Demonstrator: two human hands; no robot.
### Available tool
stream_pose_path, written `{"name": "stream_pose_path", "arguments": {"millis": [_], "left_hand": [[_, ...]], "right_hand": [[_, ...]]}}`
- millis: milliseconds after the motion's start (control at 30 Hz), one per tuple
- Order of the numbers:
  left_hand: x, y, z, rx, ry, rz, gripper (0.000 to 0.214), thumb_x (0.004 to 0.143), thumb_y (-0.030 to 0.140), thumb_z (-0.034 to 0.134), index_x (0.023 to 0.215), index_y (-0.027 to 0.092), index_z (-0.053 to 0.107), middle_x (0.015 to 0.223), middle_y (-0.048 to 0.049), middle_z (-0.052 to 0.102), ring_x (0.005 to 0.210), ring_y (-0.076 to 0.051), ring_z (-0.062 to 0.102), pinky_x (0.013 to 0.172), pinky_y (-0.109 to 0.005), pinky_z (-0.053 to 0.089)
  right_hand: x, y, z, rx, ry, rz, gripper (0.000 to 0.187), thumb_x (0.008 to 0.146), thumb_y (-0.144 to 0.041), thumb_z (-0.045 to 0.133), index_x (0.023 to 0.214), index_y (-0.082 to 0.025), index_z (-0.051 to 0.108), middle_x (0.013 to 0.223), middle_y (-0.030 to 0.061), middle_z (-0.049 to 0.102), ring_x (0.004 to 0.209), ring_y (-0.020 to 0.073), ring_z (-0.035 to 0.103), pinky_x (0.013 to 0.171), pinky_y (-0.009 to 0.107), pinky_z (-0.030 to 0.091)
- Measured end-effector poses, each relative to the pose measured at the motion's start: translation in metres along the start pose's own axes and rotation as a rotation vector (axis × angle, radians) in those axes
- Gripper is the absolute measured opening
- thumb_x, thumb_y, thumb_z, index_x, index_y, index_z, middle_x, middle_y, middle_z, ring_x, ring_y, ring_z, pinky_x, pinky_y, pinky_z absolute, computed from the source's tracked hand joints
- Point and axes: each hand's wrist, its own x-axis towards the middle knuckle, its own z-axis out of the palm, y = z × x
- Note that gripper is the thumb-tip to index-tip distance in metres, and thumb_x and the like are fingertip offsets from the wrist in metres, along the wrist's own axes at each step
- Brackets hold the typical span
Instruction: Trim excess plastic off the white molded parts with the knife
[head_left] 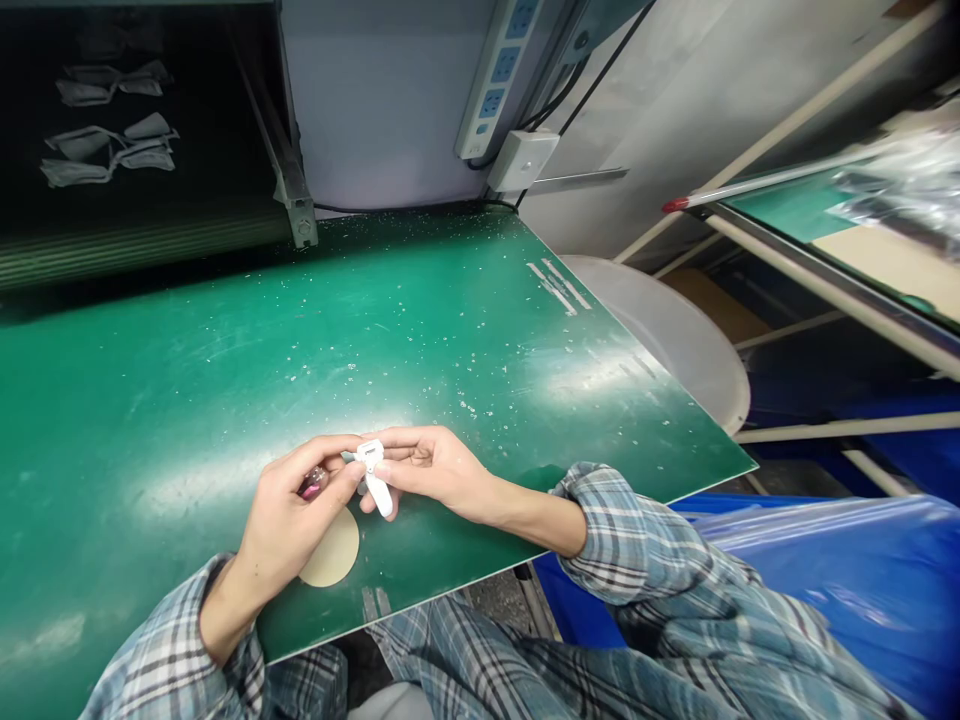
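A small white plastic piece (370,456) with a rounded, lever-like arm is pinched between my two hands above the green table (420,330). The fingers of my left hand (289,505) are closed on its left side. From the right, the thumb and fingers of my right hand (435,470) press on it. Within the curl of my left hand sits a small clear item with pink in it (313,484), mostly hidden by the fingers. Below that hand a round cream disc (334,553) lies flat on the table, partly covered.
At the back left, white folded pieces (112,150) lie on a dark conveyor (217,150). A power strip (501,75) stands behind the table. To the right are a round pale tub (675,330), a rack (825,270) and blue plastic sheeting (847,580). Small white specks dot the tabletop.
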Motion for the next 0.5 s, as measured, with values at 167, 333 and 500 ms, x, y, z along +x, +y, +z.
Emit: {"name": "stream_pose_path", "arguments": {"millis": [167,333,500], "left_hand": [[0.0000,-0.0008,-0.0003,-0.010,-0.002,-0.005,0.016,0.094,0.033,0.071,0.106,0.026,0.080,0.073,0.0034,0.073,0.055,-0.008,0.053,0.053,-0.016,0.043],[-0.0016,0.0004,-0.0013,0.004,-0.009,0.000,0.016,0.096,0.033,0.069,0.105,0.025,0.079,0.077,0.0024,0.073,0.055,-0.009,0.052,0.051,-0.017,0.042],[-0.0029,-0.0030,-0.0030,0.032,-0.001,0.062,0.023,0.103,0.032,0.060,0.124,0.024,0.065,0.081,0.0028,0.065,0.064,-0.011,0.056,0.057,-0.019,0.046]], "right_hand": [[0.0009,-0.0029,0.0023,-0.001,-0.013,-0.026,0.041,0.091,-0.036,0.081,0.126,-0.014,0.075,0.086,0.0067,0.080,0.077,0.0149,0.078,0.065,0.020,0.063],[0.0022,-0.0017,-0.0002,0.017,-0.043,-0.049,0.039,0.094,-0.039,0.078,0.124,-0.014,0.076,0.085,0.0074,0.080,0.072,0.0156,0.078,0.064,0.022,0.063],[0.0027,-0.0009,-0.0019,0.093,-0.001,-0.027,0.042,0.089,-0.040,0.084,0.123,-0.016,0.074,0.094,0.0076,0.080,0.080,0.0181,0.079,0.068,0.025,0.063]]}}
